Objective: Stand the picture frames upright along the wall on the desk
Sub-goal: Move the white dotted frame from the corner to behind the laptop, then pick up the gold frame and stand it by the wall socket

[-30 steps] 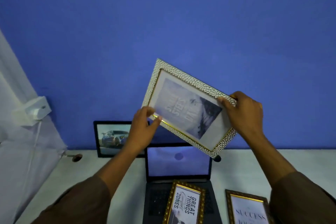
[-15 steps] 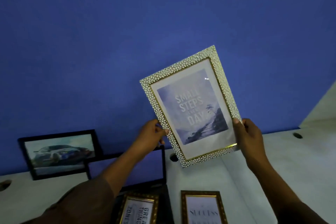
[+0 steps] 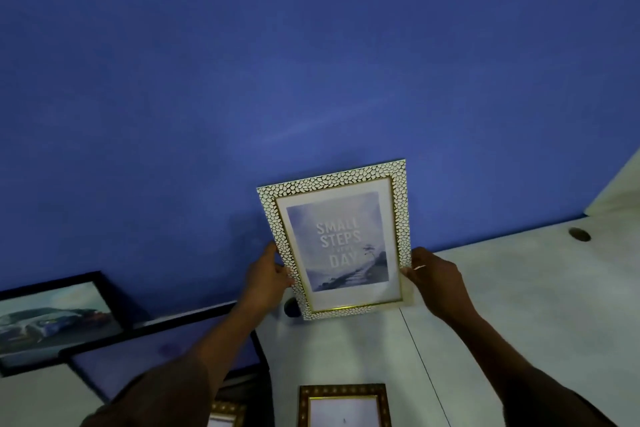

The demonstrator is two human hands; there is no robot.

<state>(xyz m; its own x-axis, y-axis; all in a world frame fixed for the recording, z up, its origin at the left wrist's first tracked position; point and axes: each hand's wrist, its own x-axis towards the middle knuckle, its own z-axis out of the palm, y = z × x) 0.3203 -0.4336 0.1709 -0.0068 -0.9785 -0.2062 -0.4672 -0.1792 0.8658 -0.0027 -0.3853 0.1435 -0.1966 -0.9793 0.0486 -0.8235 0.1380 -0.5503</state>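
Note:
A white pebble-pattern frame [image 3: 337,239] reading "SMALL STEPS DAY" stands nearly upright at the foot of the blue wall [image 3: 311,80], its bottom edge at the white desk [image 3: 519,305]. My left hand [image 3: 268,277] grips its left edge and my right hand [image 3: 434,276] grips its right edge. A black frame with a car picture [image 3: 52,314] leans against the wall at the far left. Two brown-gold frames lie flat at the bottom edge: one [image 3: 343,404] in the middle, one [image 3: 225,418] partly hidden by my left arm.
An open laptop [image 3: 162,347] sits left of the held frame, its screen facing me. A round cable hole [image 3: 579,234] is in the desk at the right. A seam [image 3: 420,357] runs across the desktop. A pale side wall [image 3: 620,191] closes the right end.
The white frame has turned from tilted to nearly upright and come down to the desk at the wall. Both hands slid down its sides. The view has swung right.

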